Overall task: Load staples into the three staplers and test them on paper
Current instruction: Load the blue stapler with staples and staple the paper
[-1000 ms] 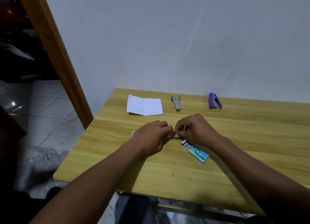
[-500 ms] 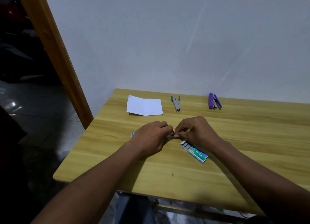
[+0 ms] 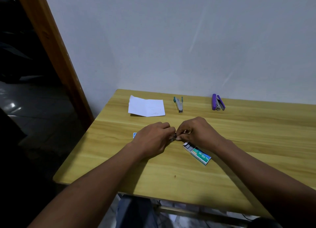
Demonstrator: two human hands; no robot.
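My left hand [image 3: 153, 139] is closed over a blue stapler [image 3: 135, 135]; only its blue end pokes out on the left and a bit of metal by my fingertips. My right hand [image 3: 198, 132] pinches a small strip of staples at that metal front end, fingertips touching the left hand. An open green staple box [image 3: 197, 153] marked No.10 lies just below my right hand. A green stapler [image 3: 178, 104] lies open at the back middle, and a purple stapler [image 3: 218, 104] at the back right. White folded paper [image 3: 146, 107] sits at the back left.
The wooden table [image 3: 256, 142] stands against a white wall. A wooden door frame [image 3: 56, 57] rises at the left, with dark floor beyond it. The table's left and front edges are close to my arms.
My right hand's fingers have curled down and moved closer to the stapler's front; the thin staple strip that stood up from it is now low between my fingertips. The left hand stayed put.
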